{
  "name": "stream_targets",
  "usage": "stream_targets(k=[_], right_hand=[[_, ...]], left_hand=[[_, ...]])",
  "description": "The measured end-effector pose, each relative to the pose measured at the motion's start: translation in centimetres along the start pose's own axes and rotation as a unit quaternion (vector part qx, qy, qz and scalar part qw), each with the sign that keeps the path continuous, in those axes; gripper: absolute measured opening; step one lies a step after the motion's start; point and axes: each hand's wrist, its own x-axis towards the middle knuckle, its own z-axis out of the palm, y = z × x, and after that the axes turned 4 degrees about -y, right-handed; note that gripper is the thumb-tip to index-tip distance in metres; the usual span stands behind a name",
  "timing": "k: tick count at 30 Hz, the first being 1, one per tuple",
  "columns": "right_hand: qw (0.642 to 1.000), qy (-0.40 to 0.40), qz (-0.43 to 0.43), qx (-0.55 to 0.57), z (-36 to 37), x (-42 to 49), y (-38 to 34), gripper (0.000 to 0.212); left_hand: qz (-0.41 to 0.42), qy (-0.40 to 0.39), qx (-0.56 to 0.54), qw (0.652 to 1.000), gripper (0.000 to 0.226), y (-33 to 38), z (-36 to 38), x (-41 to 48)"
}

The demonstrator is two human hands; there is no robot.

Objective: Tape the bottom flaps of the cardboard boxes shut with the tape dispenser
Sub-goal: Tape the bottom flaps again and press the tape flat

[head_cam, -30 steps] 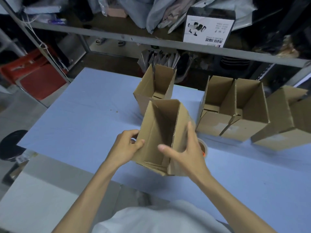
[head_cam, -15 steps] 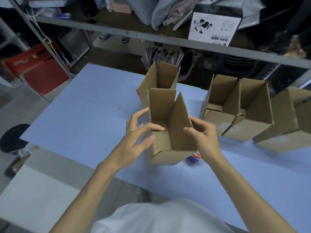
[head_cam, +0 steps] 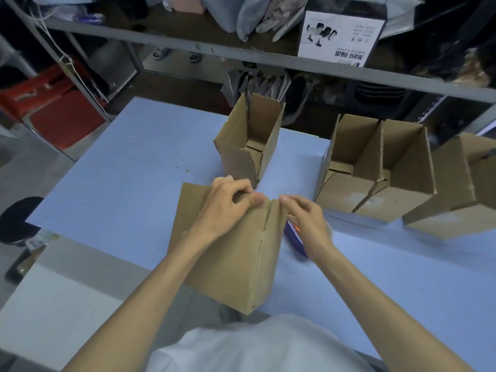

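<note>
A brown cardboard box (head_cam: 236,259) stands on the blue table (head_cam: 128,183) right in front of me, its flaps folded together on top with a seam down the middle. My left hand (head_cam: 228,208) pinches the flaps at the far end of the seam. My right hand (head_cam: 306,221) touches the right flap edge with its fingertips. The tape dispenser (head_cam: 294,237), purple with an orange part, lies on the table just right of the box, mostly hidden behind my right hand.
An open box (head_cam: 249,146) stands behind the one I hold. Two more open boxes (head_cam: 375,167) sit at the right, and another box (head_cam: 461,189) lies at the far right edge. A metal shelf (head_cam: 268,60) with bags runs along the back.
The box was turned over: its open side faced me a second ago, now its closed flaps face up. Both hands moved from its sides to the flap seam.
</note>
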Motion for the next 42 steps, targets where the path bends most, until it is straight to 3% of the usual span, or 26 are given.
stream_targets(k=[3, 7, 11, 13, 16, 22, 25, 29, 36, 42], right_hand=[[0.992, 0.041, -0.044, -0.107, 0.9, -1.4, 2.4, 0.044], [0.975, -0.020, -0.077, -0.207, 2.0, -1.8, 4.8, 0.014], [0.967, 0.038, -0.040, -0.248, 2.6, 0.1, 5.7, 0.008], [0.973, 0.069, -0.014, -0.222, 2.8, 1.1, 6.1, 0.007], [0.968, 0.117, -0.028, -0.222, 3.2, 1.9, 6.5, 0.011], [0.966, 0.131, -0.037, -0.217, 3.9, 2.0, 6.7, 0.009], [0.969, 0.131, -0.035, -0.207, 4.0, 1.7, 6.8, 0.012], [0.960, 0.162, -0.011, -0.227, 4.4, 1.6, 7.2, 0.020], [0.955, 0.171, 0.009, -0.241, 4.3, 1.3, 7.6, 0.019], [0.943, 0.159, 0.005, -0.294, 3.6, -1.3, 8.2, 0.019]], left_hand=[[-0.092, 0.039, 0.013, 0.995, 0.039, -2.0, 1.5, 1.0], [-0.183, 0.041, 0.043, 0.981, 0.048, -4.3, 4.0, 2.3], [-0.221, -0.009, 0.063, 0.973, 0.039, -5.9, 5.9, 3.8], [-0.212, -0.024, 0.051, 0.976, 0.037, -6.3, 6.2, 4.2], [-0.147, -0.068, 0.088, 0.983, 0.055, -6.9, 6.4, 4.3], [-0.084, -0.166, 0.114, 0.976, 0.021, -7.2, 6.7, 5.5], [-0.103, -0.164, 0.077, 0.978, 0.019, -7.1, 6.4, 6.6], [-0.082, -0.161, 0.011, 0.983, 0.033, -7.0, 6.3, 6.5], [-0.046, -0.200, 0.075, 0.976, 0.007, -7.6, 6.9, 6.3], [-0.032, -0.161, 0.103, 0.981, 0.012, -6.9, 7.4, 6.1]])
